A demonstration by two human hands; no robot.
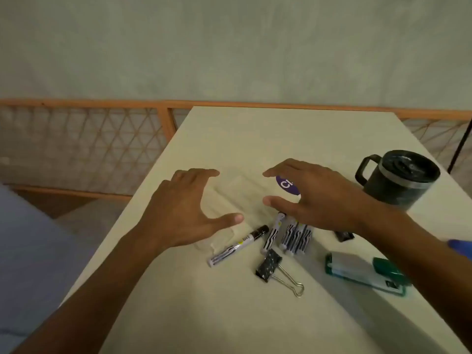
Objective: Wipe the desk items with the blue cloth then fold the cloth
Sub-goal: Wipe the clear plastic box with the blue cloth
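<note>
Holding left hand (184,208) and right hand (314,198) spread, gripping nothing, over the clear packet (240,198); likely risking scattering the markers (293,236) beneath the right wrist.

Dim, soft focus; wide-angle bowing at edges

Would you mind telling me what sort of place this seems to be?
Probably a desk in a home or small office: markers, a binder clip and a green stapler lie on a pale table, a lidded dark mug stands at the right, and a wooden lattice railing runs behind.
</note>
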